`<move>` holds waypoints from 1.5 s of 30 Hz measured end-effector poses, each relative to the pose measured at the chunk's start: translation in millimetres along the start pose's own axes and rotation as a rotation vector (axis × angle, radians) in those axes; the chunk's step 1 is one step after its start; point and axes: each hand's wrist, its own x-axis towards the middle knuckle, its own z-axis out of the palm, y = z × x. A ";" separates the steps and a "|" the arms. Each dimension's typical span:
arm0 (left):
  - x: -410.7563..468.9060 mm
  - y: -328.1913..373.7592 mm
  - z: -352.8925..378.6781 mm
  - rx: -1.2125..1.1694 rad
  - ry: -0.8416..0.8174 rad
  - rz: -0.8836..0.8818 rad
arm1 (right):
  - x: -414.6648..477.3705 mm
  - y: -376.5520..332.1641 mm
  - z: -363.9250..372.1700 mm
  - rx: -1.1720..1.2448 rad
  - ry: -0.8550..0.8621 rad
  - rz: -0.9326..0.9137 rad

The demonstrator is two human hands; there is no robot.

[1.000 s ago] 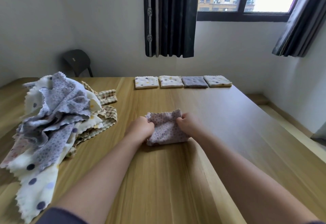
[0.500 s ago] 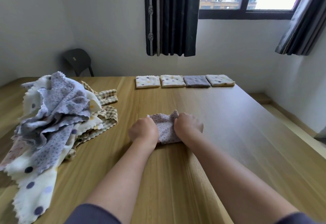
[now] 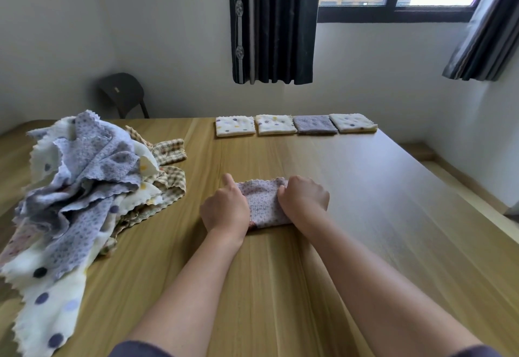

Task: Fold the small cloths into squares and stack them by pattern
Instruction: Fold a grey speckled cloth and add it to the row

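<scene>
One cloth between both hands

four squares, one pink cloth, one heap

Wooden surface, pale grain. To my left: a loose heap of unfolded cloths, dotted and checked. Far edge: row of four folded squares, side by side. Centre, near me: pink dotted cloth, folded, lying flat.

Head view, down over table
</scene>
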 end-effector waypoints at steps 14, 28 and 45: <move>-9.1 -18.9 1.4 -0.064 -0.338 0.381 | -15.9 27.2 24.0 0.353 -0.030 -0.387; -10.3 -19.2 1.6 -0.285 -0.327 0.688 | -16.1 35.0 13.7 0.376 0.107 -0.249; -16.0 -14.9 -2.2 -0.185 -0.140 0.479 | -19.7 33.7 12.9 0.223 0.297 -0.379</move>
